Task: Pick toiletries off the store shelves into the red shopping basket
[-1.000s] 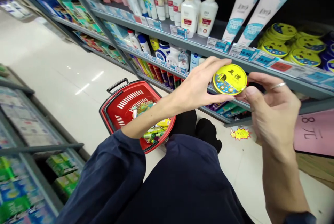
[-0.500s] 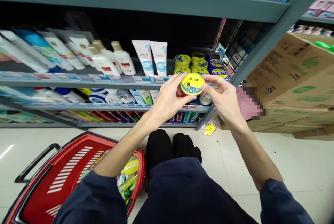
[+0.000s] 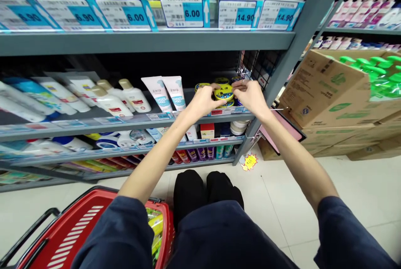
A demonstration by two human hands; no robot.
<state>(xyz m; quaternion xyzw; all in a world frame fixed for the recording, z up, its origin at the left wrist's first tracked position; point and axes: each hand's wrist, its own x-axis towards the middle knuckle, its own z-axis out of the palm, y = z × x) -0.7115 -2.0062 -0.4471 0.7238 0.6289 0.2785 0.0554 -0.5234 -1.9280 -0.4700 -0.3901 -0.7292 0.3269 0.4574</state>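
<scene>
Between the fingers of both my hands is a round yellow tin (image 3: 224, 91) with dark print and a blue pattern on its lid. My left hand (image 3: 204, 101) grips its left side with thumb and fingers. On the opposite edge, the fingers of my right hand (image 3: 251, 96) are closed. The tin is at the front of the middle shelf (image 3: 131, 121), over another yellow tin; I cannot tell if it rests on that one. More tins (image 3: 222, 80) sit behind, partly covered by my hands. Two white-and-blue tubes (image 3: 167, 93) stand to the left.
A red shopping basket (image 3: 79, 223) with packaged goods is on the floor at my left. White bottles (image 3: 134, 95) line the shelf further left. A grey upright (image 3: 282, 64), a pink board (image 3: 286, 129) and cardboard boxes (image 3: 326, 89) stand on the right. Price tags front the upper shelf.
Both hands have moved forward with the yellow tin, from in front of the shelf to the tin stacks on it. The view has tilted up, showing more of the upper shelf.
</scene>
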